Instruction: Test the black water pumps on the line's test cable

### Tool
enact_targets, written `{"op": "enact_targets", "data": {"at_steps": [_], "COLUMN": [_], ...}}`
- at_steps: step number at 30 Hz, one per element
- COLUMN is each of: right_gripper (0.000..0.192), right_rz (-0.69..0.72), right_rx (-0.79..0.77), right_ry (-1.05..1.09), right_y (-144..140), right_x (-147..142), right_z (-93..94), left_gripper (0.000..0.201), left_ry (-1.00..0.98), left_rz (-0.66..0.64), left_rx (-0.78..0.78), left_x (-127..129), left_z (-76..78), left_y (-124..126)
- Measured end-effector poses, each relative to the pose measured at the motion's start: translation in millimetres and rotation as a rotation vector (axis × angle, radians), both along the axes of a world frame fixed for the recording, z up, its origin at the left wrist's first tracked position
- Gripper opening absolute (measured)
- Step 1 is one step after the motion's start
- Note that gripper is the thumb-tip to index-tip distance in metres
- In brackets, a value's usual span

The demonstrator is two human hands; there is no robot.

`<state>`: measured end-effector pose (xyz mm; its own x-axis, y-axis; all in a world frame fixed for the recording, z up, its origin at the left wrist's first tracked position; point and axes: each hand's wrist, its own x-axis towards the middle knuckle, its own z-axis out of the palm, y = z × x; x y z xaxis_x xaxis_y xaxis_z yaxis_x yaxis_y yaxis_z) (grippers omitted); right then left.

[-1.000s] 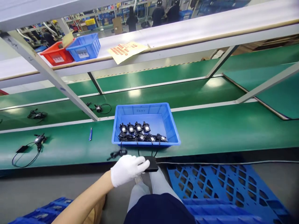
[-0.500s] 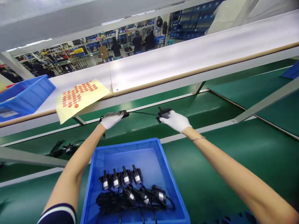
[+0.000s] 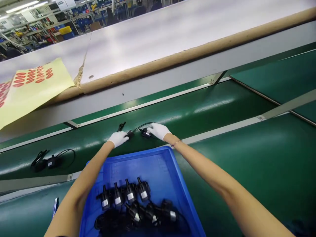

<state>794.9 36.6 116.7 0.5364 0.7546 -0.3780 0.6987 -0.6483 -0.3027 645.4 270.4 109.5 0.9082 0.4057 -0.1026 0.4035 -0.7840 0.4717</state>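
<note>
My left hand (image 3: 118, 139), in a white glove, has its fingers closed on a black cable bundle (image 3: 130, 133) over the green conveyor belt. My right hand (image 3: 160, 131), also gloved in white, grips a small black pump (image 3: 146, 133) with a white label, low at the belt. A thin black cord arcs between the two. Close in front of me is a blue bin (image 3: 158, 171), where several black pumps (image 3: 130, 192) stand in a row. More labelled pumps and dark, blurred cables lie in its near part.
Another pump (image 3: 51, 162) with its cable rests on the belt (image 3: 197, 105) at left. A white shelf (image 3: 158, 42) with a worn brown edge runs above the belt. On it lies a yellow sheet (image 3: 46, 89) of red stickers. A metal strut (image 3: 293, 105) crosses at right.
Both hands have come closer together and lowered the pump and its cable toward the belt, so the cord that was stretched straight now curves. The view has shifted nearer the shelf.
</note>
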Motion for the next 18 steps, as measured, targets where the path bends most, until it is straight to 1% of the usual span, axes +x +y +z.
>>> {"op": "enact_targets", "data": {"at_steps": [1,2,4,5,6,7,8,9,10,12,15,16,18], "right_gripper": [0.039,0.039,0.035,0.035,0.035,0.033,0.031,0.028,0.026,0.026,0.032,0.033,0.034], "right_rz": [0.042,0.094,0.220,0.276,0.327,0.364,0.393,0.414,0.428,0.446,0.446,0.441,0.428], "right_rx": [0.025,0.044,0.047,0.023,-0.004,-0.029,-0.049,-0.062,-0.067,-0.065,-0.071,-0.074,-0.073], "right_ry": [-0.014,-0.017,0.021,0.053,0.084,0.103,0.115,0.117,0.112,0.093,0.061,0.052,0.034], "right_y": [-10,-20,-36,-41,-44,-46,-47,-47,-46,-44,-40,-38,-37], "right_x": [-19,-45,-108,-141,-171,-197,-218,-232,-240,-245,-244,-245,-248], "right_z": [9.3,16.4,21.3,18.6,13.3,6.1,-1.9,-9.8,-16.7,-26.1,-29.0,-28.1,-25.7], "left_gripper": [0.023,0.025,0.035,0.039,0.040,0.038,0.036,0.033,0.032,0.033,0.032,0.031,0.027], "left_ry": [-0.031,-0.082,-0.190,-0.230,-0.254,-0.262,-0.259,-0.249,-0.237,-0.211,-0.179,-0.171,-0.162], "left_rz": [0.027,0.066,0.149,0.179,0.194,0.197,0.193,0.190,0.194,0.227,0.305,0.330,0.375], "left_rx": [-0.015,-0.025,-0.053,-0.081,-0.120,-0.168,-0.222,-0.279,-0.336,-0.439,-0.545,-0.567,-0.602], "left_x": [-14,-29,-65,-83,-102,-119,-136,-150,-162,-181,-195,-197,-198], "left_z": [13.9,27.4,48.6,54.7,57.3,56.4,52.4,45.7,37.1,17.0,-9.9,-16.0,-23.5], "left_y": [-1,-5,-26,-41,-59,-78,-97,-115,-131,-155,-171,-173,-175]}}
